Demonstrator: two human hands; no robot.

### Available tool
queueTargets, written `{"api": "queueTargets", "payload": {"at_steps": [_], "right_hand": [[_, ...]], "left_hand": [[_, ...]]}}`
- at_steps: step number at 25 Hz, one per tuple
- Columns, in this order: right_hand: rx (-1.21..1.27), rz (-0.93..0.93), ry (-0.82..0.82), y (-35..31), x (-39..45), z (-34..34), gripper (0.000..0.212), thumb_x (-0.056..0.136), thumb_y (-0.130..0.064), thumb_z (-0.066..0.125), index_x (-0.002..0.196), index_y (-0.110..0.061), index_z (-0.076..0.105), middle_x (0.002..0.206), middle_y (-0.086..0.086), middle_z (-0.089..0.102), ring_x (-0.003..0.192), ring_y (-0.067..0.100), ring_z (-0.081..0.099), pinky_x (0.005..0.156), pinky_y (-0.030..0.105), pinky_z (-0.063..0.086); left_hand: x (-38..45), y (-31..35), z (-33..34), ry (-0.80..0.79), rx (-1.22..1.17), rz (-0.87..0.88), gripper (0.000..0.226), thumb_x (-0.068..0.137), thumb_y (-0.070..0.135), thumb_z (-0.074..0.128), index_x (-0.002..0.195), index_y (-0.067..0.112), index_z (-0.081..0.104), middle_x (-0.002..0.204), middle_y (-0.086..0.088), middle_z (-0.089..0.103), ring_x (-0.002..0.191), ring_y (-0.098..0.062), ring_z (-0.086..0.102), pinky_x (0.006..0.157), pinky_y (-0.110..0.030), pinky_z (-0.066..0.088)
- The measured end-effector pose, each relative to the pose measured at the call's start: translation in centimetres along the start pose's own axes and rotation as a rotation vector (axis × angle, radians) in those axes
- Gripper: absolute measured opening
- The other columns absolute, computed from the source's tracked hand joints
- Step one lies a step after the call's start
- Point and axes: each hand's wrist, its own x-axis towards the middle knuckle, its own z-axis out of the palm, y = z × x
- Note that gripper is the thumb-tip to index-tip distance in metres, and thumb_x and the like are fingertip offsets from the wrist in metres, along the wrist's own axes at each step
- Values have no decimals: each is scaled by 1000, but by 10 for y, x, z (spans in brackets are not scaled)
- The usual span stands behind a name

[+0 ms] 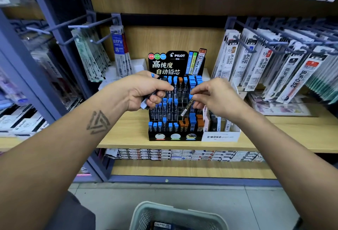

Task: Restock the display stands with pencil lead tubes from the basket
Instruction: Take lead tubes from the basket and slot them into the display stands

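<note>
The wooden shelf (128,134) carries the black display stand (175,136) near its front edge, with the white box (221,135) touching the stand's right side. The basket (144,211) sits below on the floor. The left hand (146,91) grips several lead tubes (144,104). The right hand (214,96) pinches one blue-capped tube (187,108), tilted, in front of the stand's middle tier.

Display stand (175,134) on shelf (128,134), small box (221,135) touching its right, basket (175,213) on floor below.
</note>
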Motion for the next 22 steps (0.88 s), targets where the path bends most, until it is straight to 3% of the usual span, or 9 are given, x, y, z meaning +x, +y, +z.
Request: {"api": "queueTargets", "payload": {"at_steps": [3, 6, 9, 17, 22], "right_hand": [[-113, -38, 58, 0, 5, 3, 24, 96, -11, 66, 118, -15, 72, 86, -2, 73, 76, 8, 71, 78, 23, 57], [-196, -101, 209, -3, 13, 4, 15, 91, -22, 73, 106, -23, 76, 91, -8, 73, 87, 10, 67, 85, 34, 57], [-217, -111, 251, -3, 23, 14, 13, 90, -24, 74, 103, -25, 78, 95, -6, 76, 91, 15, 68, 86, 39, 58], [-373, -128, 95, 1, 38, 28, 14, 91, -18, 73, 102, -26, 78, 98, -3, 77, 98, 22, 68, 97, 46, 52], [-452, -164, -15, 1, 37, 34, 10, 89, -22, 74, 97, -29, 74, 87, -11, 72, 92, 21, 66, 95, 40, 48]], "left_hand": [[0, 1, -4, 17, -17, 6, 29, 93, 7, 67, 74, 16, 47, 56, -1, 41, 37, -7, 31, 34, -15, 22], [1, 1, -6, 25, -30, 9, 27, 93, 6, 67, 74, 15, 49, 55, -1, 42, 37, -7, 31, 33, -15, 23], [2, 2, -4, 32, -20, 18, 28, 93, 7, 66, 73, 15, 49, 55, 0, 43, 37, -6, 32, 34, -15, 22], [5, 2, -4, 43, -14, 19, 28, 93, 7, 67, 72, 16, 49, 54, 0, 43, 38, -7, 31, 34, -16, 23], [4, 2, -1, 37, -6, 19, 28, 92, 6, 67, 71, 15, 50, 53, 0, 44, 37, -7, 32, 34, -16, 23]]}}
